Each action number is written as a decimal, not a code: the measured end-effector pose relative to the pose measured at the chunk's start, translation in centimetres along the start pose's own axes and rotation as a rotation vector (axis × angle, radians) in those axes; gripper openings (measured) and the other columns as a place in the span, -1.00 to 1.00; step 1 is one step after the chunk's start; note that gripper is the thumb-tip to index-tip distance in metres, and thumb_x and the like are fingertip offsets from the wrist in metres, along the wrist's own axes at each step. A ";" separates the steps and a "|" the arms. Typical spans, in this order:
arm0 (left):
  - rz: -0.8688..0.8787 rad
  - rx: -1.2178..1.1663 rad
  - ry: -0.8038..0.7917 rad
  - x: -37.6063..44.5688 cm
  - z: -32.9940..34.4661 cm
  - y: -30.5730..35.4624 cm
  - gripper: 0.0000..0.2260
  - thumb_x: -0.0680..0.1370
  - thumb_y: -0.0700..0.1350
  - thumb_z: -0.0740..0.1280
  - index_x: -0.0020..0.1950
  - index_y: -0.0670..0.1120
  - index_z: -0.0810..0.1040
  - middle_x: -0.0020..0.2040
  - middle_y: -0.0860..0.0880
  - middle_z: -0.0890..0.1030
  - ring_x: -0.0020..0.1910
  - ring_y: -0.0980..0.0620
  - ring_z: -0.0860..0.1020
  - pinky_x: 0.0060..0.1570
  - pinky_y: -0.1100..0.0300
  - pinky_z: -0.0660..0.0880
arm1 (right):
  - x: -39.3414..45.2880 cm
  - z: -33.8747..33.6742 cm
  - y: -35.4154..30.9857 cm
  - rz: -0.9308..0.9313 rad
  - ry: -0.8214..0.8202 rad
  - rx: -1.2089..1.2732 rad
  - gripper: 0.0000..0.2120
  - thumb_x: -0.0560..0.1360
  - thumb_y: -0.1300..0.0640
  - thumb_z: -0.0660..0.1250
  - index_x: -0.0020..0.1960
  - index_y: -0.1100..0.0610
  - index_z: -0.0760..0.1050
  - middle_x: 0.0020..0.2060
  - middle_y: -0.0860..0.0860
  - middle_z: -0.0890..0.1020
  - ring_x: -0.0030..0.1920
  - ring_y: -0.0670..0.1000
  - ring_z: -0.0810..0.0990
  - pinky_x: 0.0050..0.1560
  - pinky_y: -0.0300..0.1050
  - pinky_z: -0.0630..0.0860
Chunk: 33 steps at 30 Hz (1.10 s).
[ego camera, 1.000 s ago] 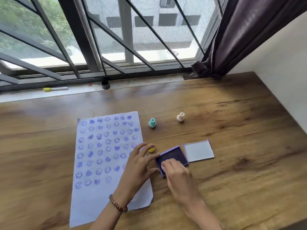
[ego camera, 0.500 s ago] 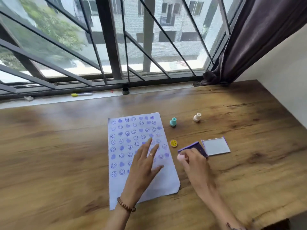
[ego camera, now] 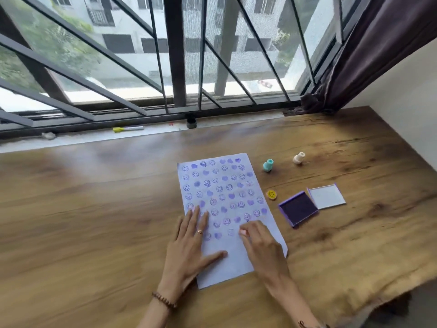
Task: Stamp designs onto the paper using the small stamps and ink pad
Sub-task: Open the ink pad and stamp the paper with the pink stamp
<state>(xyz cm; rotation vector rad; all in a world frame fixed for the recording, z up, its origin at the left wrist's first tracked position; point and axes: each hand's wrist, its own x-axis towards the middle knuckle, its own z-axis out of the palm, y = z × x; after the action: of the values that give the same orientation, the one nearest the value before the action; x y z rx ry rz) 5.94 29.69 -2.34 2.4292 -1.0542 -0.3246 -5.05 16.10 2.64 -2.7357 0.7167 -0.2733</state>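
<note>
A white paper (ego camera: 227,259) covered in rows of purple smiley and heart prints lies on the wooden table (ego camera: 94,221). My left hand (ego camera: 191,247) rests flat on the paper's lower left part, fingers spread. My right hand (ego camera: 257,242) pinches a small pink stamp (ego camera: 242,232) and holds it down on the paper in the lowest printed row. The open purple ink pad (ego camera: 298,208) sits to the right of the paper, with its clear lid (ego camera: 326,196) beside it. A yellow smiley cap (ego camera: 272,194) lies between paper and pad.
A teal stamp (ego camera: 268,165) and a cream stamp (ego camera: 299,158) stand beyond the pad. A yellow-capped marker (ego camera: 127,129) and a small dark cap (ego camera: 191,123) lie on the window sill. A dark curtain (ego camera: 369,55) hangs at the right by the wall.
My right hand moved from the ink pad leftward onto the paper with the pink stamp. My left hand let go of the yellow cap and settled flat on the paper. The view tilted upward.
</note>
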 end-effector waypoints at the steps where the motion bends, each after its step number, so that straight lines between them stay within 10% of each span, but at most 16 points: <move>1: -0.005 0.004 -0.009 0.0 -0.1 0.0 -0.13 0.30 0.46 0.10 0.45 -0.05 0.16 0.47 -0.05 0.13 0.48 0.21 -0.15 0.39 0.24 -0.28 | 0.2 0.1 -0.1 -0.001 -0.012 -0.013 -0.86 0.35 0.24 0.48 -0.19 0.11 0.53 -0.30 -0.02 0.61 -0.32 -0.02 0.62 -0.64 -0.25 0.43; 4: -0.024 0.016 -0.014 -0.1 0.0 0.0 -0.14 0.30 0.45 0.10 0.44 -0.05 0.18 0.47 -0.09 0.22 0.46 -0.11 0.14 0.40 0.20 -0.21 | 0.6 0.1 -0.5 0.004 -0.058 -0.029 -0.86 0.35 0.23 0.48 -0.20 0.11 0.53 -0.30 -0.03 0.61 -0.30 -0.02 0.62 -0.61 -0.24 0.42; 12: -0.008 0.026 0.002 -0.2 -0.1 0.5 -0.14 0.30 0.44 0.11 0.44 -0.05 0.20 0.46 -0.12 0.26 0.44 -0.12 0.13 0.41 0.15 -0.15 | 3.4 0.3 1.3 -0.022 -0.316 -0.061 -0.85 0.52 0.18 0.21 -0.01 0.17 0.53 -0.06 0.10 0.59 -0.03 0.13 0.57 -0.10 -0.07 0.44; 22: -0.002 0.037 -0.022 0.0 0.6 -0.9 -0.10 0.29 0.50 0.08 0.48 0.05 -0.06 0.53 0.00 -0.02 0.51 -0.03 -0.09 0.43 0.17 -0.29 | 4.6 -0.2 1.3 -0.149 -0.424 -0.007 -0.88 0.49 0.18 0.22 -0.06 0.15 0.54 -0.12 0.07 0.57 -0.09 0.08 0.55 -0.27 -0.26 0.17; 27: -0.017 -0.086 -0.026 0.3 0.1 -0.7 -0.13 0.34 0.43 0.15 0.46 0.08 -0.18 0.51 0.10 -0.16 0.49 0.09 -0.23 0.47 0.19 -0.26 | 5.2 -2.4 3.7 0.304 -0.208 0.630 -0.93 0.33 0.20 0.47 -0.27 0.05 0.64 -0.31 -0.11 0.68 -0.29 -0.22 0.58 -0.27 -0.42 0.45; 33: 0.040 -0.158 0.095 4.6 -0.4 4.2 -0.49 0.50 0.00 0.33 0.40 -0.02 0.28 0.43 0.03 0.33 0.45 0.03 0.22 0.40 0.18 0.17 | 4.9 -5.0 9.4 0.620 -0.187 1.150 -0.88 0.37 0.21 0.45 -0.09 0.18 0.65 -0.13 0.11 0.71 -0.13 -0.02 0.64 -0.07 -0.23 0.54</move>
<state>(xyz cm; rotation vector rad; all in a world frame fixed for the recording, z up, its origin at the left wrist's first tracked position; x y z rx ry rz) 6.64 23.93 0.01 2.2577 -0.9960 -0.2657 -6.34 4.68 4.68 -1.3688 0.9164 -0.1854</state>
